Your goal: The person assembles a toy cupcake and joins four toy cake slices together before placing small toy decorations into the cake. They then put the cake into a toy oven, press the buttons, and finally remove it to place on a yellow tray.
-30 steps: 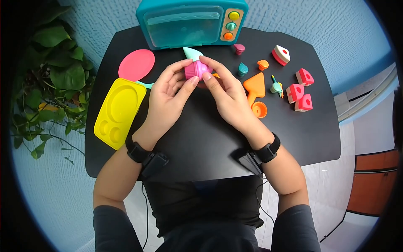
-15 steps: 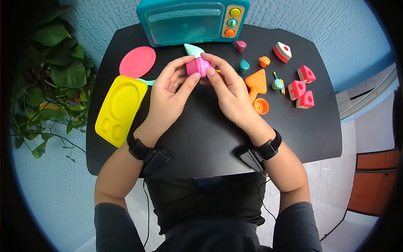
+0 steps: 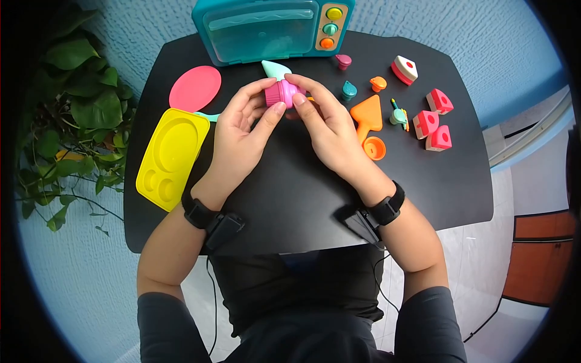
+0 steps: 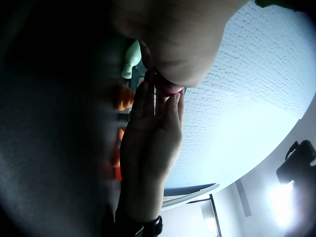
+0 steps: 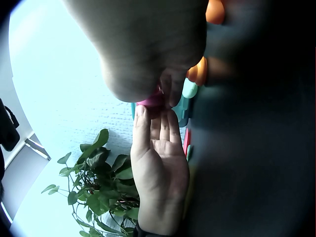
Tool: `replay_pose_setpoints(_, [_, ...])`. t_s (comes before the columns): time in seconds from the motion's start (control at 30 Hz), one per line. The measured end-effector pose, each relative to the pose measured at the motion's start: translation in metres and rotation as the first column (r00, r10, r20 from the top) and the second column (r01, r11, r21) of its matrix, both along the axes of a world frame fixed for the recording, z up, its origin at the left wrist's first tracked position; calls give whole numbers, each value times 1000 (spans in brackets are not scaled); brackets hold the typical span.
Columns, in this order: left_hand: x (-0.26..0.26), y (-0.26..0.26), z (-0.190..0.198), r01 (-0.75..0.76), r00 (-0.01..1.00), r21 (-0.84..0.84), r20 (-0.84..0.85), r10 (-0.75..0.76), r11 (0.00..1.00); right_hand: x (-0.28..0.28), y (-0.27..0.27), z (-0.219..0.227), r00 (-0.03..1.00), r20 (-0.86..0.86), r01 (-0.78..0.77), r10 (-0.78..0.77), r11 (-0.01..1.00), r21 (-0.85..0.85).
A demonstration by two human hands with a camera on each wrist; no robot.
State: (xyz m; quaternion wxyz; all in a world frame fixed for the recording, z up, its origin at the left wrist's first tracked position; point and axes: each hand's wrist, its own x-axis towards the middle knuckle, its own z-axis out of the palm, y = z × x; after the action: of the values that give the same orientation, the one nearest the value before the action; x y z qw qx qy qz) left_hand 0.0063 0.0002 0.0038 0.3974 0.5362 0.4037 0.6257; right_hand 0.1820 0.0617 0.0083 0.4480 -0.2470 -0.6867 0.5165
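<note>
In the head view a pink toy cupcake lies on its side between both hands, above the black table. The left hand pinches its ridged base with fingertips and thumb. On the swirled top side, the right hand grips it with thumb and fingers. Just behind the fingers is a mint green cone-shaped piece. Both wrist views show only a small part of the cupcake, largely covered by the hands.
A teal toy oven stands at the back. Left are a pink plate and yellow tray. Right are an orange spatula, orange cup, small coloured toppers and several cake slices; a plant hangs at left.
The view has shifted slightly. Both hands keep their hold on the cupcake, with little visible change in their grip.
</note>
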Motion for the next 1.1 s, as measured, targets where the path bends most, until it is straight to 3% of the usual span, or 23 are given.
replay_pose_setpoints(1.1, [-1, 0, -1, 0, 999, 30, -40, 2, 1000, 0, 0, 1, 1000, -31, 4, -4, 1000, -13])
